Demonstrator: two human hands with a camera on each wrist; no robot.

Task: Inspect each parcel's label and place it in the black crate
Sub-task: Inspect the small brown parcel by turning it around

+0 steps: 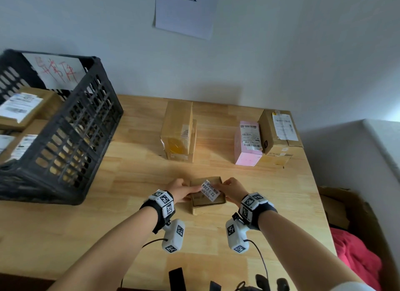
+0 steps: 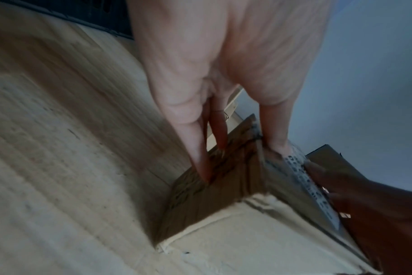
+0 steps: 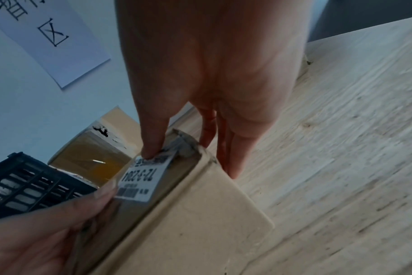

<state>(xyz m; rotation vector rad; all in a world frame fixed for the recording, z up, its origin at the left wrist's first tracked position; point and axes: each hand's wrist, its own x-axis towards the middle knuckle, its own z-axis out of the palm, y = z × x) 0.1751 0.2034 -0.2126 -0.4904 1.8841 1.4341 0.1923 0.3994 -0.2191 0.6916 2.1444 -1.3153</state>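
A small flat cardboard parcel [image 1: 207,198] lies low at the table's near middle, its white label [image 1: 210,190] facing up. My left hand [image 1: 186,189] grips its left side, thumb on top beside the label and fingers [image 2: 200,158] down the side wall. My right hand [image 1: 227,185] grips the right side, thumb pressing the label [image 3: 144,180] and fingers [image 3: 231,158] along the outer edge. I cannot tell whether the parcel [image 2: 223,195] is lifted off the wood. The black crate [image 1: 91,100] stands at the far left with several labelled parcels [image 1: 23,109] inside.
A tall brown box [image 1: 178,130] stands mid-table behind the hands. A pink parcel [image 1: 249,143] and a brown box [image 1: 281,132] sit at the back right. Right of the table, a cardboard box holds red cloth [image 1: 355,258].
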